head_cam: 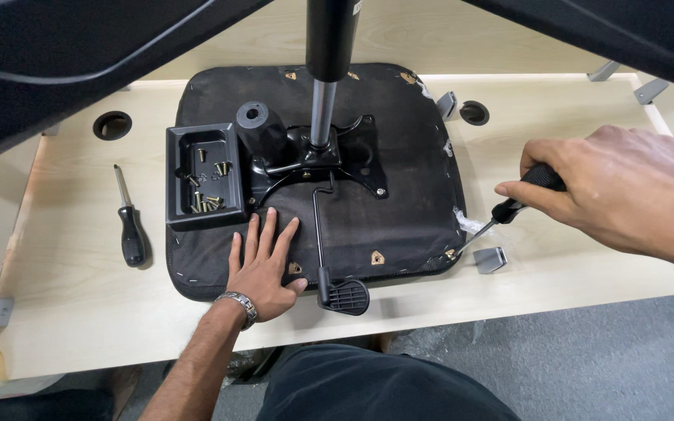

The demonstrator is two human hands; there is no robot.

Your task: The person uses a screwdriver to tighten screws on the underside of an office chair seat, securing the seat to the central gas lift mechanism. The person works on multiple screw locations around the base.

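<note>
Clenched right hand (626, 191) drives screwdriver (509, 209) at seat (399, 226) edge; left hand (263, 269) lies flat, fingers spread.

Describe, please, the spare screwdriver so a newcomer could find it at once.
Start at the upturned black seat base on the pale wooden board. Left of it, past the black tray of screws, lies the spare screwdriver. Unlike the one in the right hand, it lies untouched.

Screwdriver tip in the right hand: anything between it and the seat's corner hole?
Nothing solid visible. The right hand holds the screwdriver with its tip at the seat base corner; only a scrap of clear plastic wrap lies beside the shaft. The left hand presses elsewhere.
</note>
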